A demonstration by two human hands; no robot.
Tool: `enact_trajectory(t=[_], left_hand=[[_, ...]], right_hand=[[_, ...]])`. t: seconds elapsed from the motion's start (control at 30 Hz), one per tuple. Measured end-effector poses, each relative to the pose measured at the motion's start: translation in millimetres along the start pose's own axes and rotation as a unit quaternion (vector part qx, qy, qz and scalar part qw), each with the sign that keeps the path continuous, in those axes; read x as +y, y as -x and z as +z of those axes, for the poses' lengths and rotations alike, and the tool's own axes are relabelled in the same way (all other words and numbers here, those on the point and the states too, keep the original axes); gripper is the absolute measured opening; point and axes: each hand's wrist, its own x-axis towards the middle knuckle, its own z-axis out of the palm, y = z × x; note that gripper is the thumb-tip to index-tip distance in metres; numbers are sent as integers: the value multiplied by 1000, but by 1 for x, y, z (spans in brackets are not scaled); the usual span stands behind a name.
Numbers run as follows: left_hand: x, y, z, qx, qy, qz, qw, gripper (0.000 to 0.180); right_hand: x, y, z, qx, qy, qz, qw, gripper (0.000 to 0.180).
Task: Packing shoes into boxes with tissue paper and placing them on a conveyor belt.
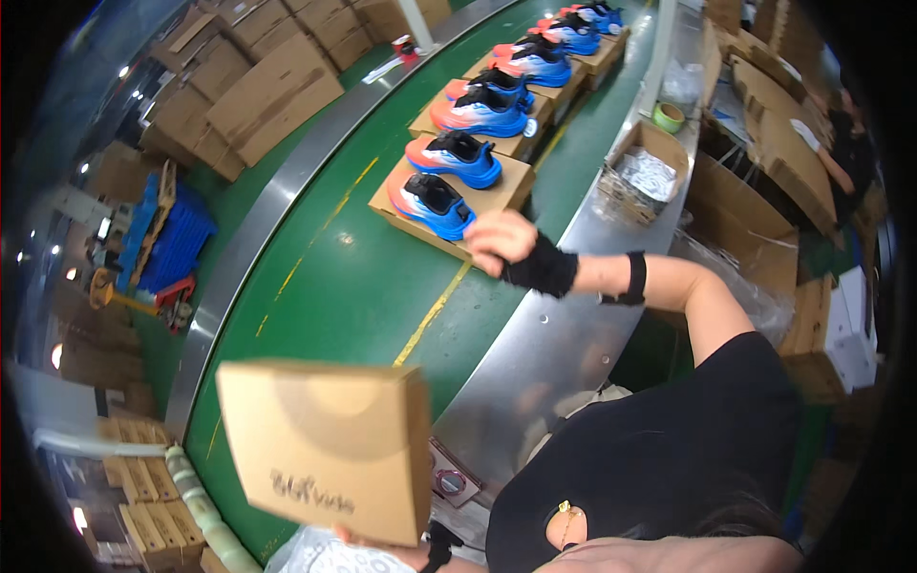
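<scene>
Head view: right hand (503, 241) grips the nearest box (449, 196) bearing shoes (432, 203) on the belt (344, 277); left hand (382, 552), fingers mostly hidden, holds up a lid (330, 447). Boxes behind wait uncovered.

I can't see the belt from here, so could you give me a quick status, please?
Left hand holds cardboard box. Right hand on nearest shoe tray. Belt between.

A green conveyor belt (353, 286) with a yellow line and metal side rails curves away. On it lies a row of flat cardboard boxes (497, 186), each touching the next and carrying a blue-and-orange shoe pair (449, 177).
</scene>
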Motion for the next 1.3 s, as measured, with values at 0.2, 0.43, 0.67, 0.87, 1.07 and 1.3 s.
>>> enact_trajectory(t=[0.2,0.43,0.67,0.87,1.07,1.3], left_hand=[[21,137,-103,158,93,198,963,47],[-74,208,16,531,78,356,765,85],[-139,139,39,445,-216,152,856,56],[-205,23,94,70,-712,254,651,40],[-260,-3,138,-184,-733,45,654,42],[-250,-17,128,-252,-683,-44,684,47]], right_hand=[[112,-48,48,-382,179,276,863,91],[152,-44,82,-448,107,258,849,69],[60,-2,28,-489,-156,166,842,58],[-23,38,1,-600,-250,-142,747,35],[5,31,80,-460,-77,28,884,31],[49,104,148,-429,162,109,882,44]])
